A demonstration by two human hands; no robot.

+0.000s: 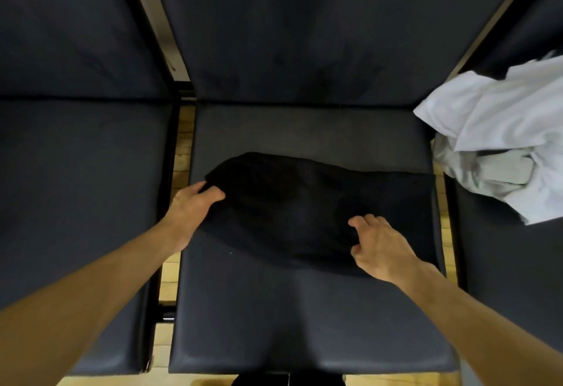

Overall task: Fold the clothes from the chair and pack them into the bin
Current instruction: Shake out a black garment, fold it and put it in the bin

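Black cloth, a dark garment (307,212), lies spread across the middle seat (304,309) of a row of dark padded chairs, bunched into a rough oval that reaches from the seat's left edge to its right edge and leaves the front half of the cushion bare. The person leans over it with both bare forearms stretched forward. The left hand (190,205) sits at the garment's left end, its fingers curled over the edge of the fabric and pinching it against the thumb. The right hand (380,242) rests on top of the garment toward its near right side, fingers bent down into the cloth and thumb tucked close, so it seems to gather a fold, though how firm that hold is I cannot tell. On the neighbouring seat to the right lies a crumpled heap of white clothes (499,141), its nearest corner spilling toward the gap between the two chairs, apart from the black piece. The seat on the left (82,202) carries nothing that I can see. Pale wooden floor (179,154) shows through the narrow gaps between the chairs and along the bottom edge.
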